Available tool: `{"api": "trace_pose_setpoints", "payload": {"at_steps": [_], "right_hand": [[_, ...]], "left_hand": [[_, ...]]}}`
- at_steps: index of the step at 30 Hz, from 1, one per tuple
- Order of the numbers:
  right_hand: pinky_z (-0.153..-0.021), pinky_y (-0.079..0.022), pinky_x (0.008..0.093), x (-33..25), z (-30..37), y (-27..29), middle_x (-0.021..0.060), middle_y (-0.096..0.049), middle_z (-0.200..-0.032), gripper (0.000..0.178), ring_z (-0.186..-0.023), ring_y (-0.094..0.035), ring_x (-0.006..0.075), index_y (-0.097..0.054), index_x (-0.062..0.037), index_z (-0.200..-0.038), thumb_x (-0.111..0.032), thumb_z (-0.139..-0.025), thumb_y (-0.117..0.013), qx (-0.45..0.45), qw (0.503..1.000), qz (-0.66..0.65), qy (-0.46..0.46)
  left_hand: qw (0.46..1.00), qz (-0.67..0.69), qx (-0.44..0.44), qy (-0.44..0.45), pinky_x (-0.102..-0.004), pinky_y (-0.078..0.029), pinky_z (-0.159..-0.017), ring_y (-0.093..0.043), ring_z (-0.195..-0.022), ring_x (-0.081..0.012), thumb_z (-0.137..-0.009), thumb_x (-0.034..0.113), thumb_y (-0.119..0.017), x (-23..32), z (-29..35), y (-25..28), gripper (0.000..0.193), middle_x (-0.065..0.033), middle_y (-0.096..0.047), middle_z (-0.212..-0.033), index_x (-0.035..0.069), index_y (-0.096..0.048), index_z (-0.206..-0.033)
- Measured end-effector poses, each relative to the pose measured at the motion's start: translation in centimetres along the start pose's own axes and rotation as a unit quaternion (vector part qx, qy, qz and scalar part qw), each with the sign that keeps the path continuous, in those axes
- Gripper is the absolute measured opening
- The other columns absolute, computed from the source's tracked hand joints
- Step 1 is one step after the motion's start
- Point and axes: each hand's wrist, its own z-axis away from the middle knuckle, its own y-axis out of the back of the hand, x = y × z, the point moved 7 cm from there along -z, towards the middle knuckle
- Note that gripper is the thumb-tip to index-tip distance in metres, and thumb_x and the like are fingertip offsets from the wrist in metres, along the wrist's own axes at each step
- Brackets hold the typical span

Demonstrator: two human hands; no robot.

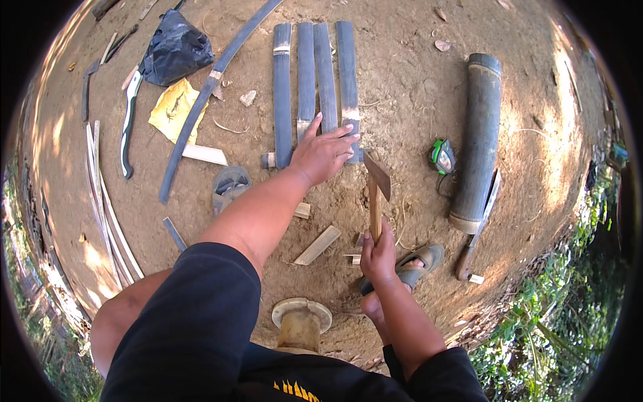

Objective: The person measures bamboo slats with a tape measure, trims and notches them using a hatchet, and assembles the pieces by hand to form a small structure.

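Observation:
Several dark bamboo slats (282,94) lie side by side on the ground ahead of me. Their near ends rest over a short crosspiece (268,160), mostly hidden beneath them and my hand. My left hand (320,153) lies flat across the near ends, fingers spread, holding nothing. Lower and to the right, my right hand (379,252) is closed round the wooden handle of a small hatchet (378,177). The hatchet's brown, wedge-shaped metal head is up beside the right-hand end of the crosspiece; I cannot tell whether they touch.
At right lie a thick bamboo pole (478,141), a machete (465,262) and a green tape measure (442,157). Leftward are a long curved strip (194,117), a handsaw (128,130), a yellow sheet (175,110) and a black bag (175,50). Offcuts (317,245) lie near my sandalled feet.

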Motion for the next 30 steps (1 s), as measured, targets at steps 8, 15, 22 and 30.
{"api": "trace_pose_setpoints", "payload": {"at_steps": [8,15,22,30], "right_hand": [[-0.086,-0.054,0.0526,-1.0,-0.4,1.1,0.0283,-0.065,-0.115,0.051,-0.101,-0.067,0.0487,-0.042,-0.0064,-0.149,-0.012,-0.101,-0.059,0.01,1.0,0.007,0.001],[-0.084,-0.054,0.0533,-0.3,-1.0,0.9,0.0278,-0.067,-0.112,0.05,-0.1,-0.067,0.0492,-0.043,-0.0061,-0.148,-0.012,-0.101,-0.059,-0.026,0.998,0.039,-0.043],[-0.082,-0.054,0.0542,-0.5,-0.9,0.8,0.0285,-0.067,-0.111,0.048,-0.098,-0.067,0.0501,-0.044,-0.007,-0.147,-0.014,-0.101,-0.059,-0.043,0.996,0.052,-0.055],[-0.082,-0.054,0.0538,-0.2,-1.0,0.7,0.0281,-0.067,-0.111,0.046,-0.099,-0.067,0.0497,-0.045,-0.0068,-0.146,-0.015,-0.102,-0.058,-0.048,0.997,0.045,-0.048]], "left_hand": [[0.999,-0.001,0.028,-0.017,-0.0543,-0.014,-0.13,-0.054,-0.139,-0.0099,-0.097,0.027,-0.07,0.1,0.2,0.3,0.042,0.0046,-0.065,-0.143,0.026,-0.065,-0.139],[1.0,0.002,0.03,-0.006,-0.0533,-0.014,-0.131,-0.054,-0.138,-0.0096,-0.097,0.028,-0.069,0.1,0.0,0.1,0.043,0.0047,-0.065,-0.143,0.026,-0.064,-0.14],[1.0,-0.001,-0.022,0.007,-0.0515,-0.009,-0.132,-0.046,-0.144,-0.005,-0.101,0.031,-0.064,0.0,-0.2,-0.1,0.04,0.0072,-0.058,-0.151,0.027,-0.063,-0.14],[1.0,-0.015,-0.027,0.002,-0.0518,-0.009,-0.132,-0.045,-0.145,-0.0043,-0.101,0.03,-0.063,0.1,-0.2,0.0,0.037,0.0108,-0.06,-0.148,0.028,-0.065,-0.138]]}}
